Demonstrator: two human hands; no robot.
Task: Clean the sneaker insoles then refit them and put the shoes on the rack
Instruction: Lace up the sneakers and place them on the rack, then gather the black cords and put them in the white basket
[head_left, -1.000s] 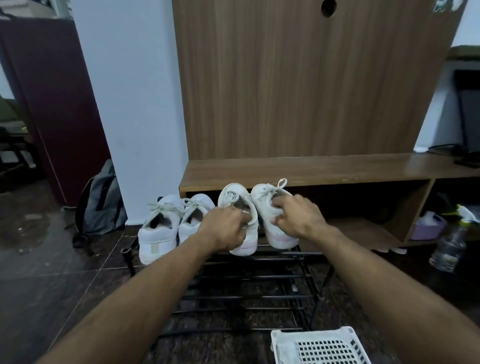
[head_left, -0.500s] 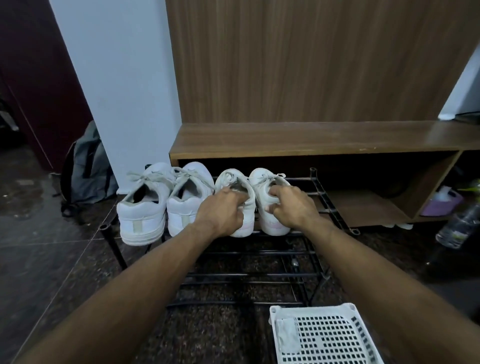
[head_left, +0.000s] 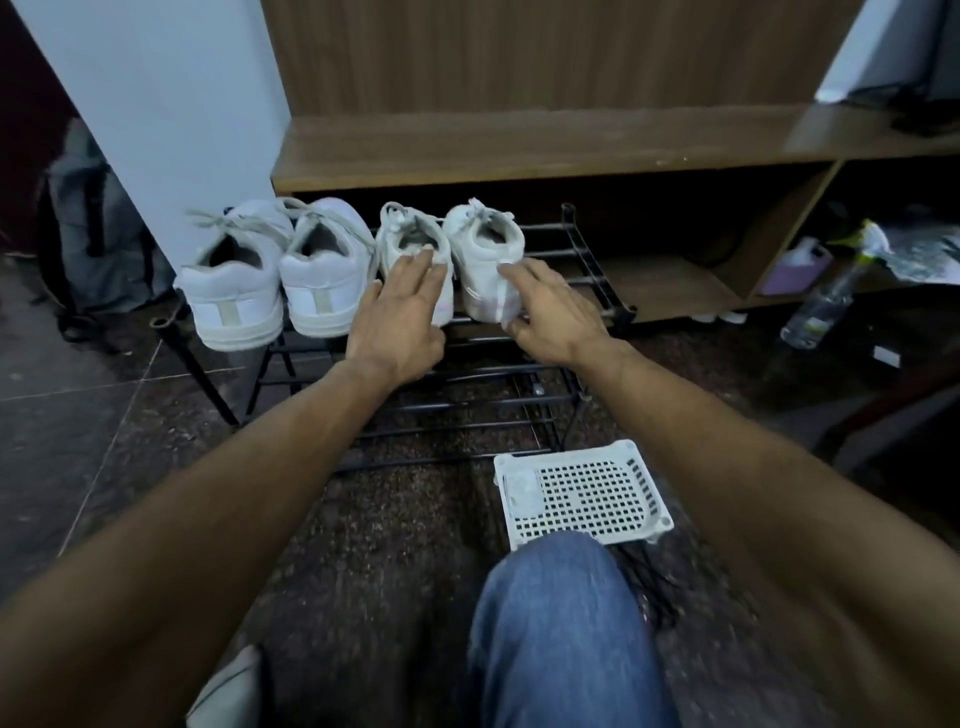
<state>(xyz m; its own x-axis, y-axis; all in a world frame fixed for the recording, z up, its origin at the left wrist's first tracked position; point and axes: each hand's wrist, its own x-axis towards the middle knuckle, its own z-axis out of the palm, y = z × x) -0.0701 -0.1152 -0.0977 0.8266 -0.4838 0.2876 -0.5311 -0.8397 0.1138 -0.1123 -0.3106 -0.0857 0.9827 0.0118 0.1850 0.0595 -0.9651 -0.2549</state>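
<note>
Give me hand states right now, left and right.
Left hand: open, straight fingers resting on the heel of the small white lace-up sneaker.
Right hand: open, fingers touching its small white partner sneaker.

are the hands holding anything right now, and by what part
Nothing is gripped. The left hand lies open with straight fingers on the heel of one small sneaker; the right hand is open at the heel of the other.

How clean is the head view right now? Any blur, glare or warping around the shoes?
Head view: dim, flat indoor light, no glare; the small shoes on the rack read fairly sharp, the left hand and right hand slightly soft; edges smear, and wide-angle warping bends the forearms and the shelf.
</note>
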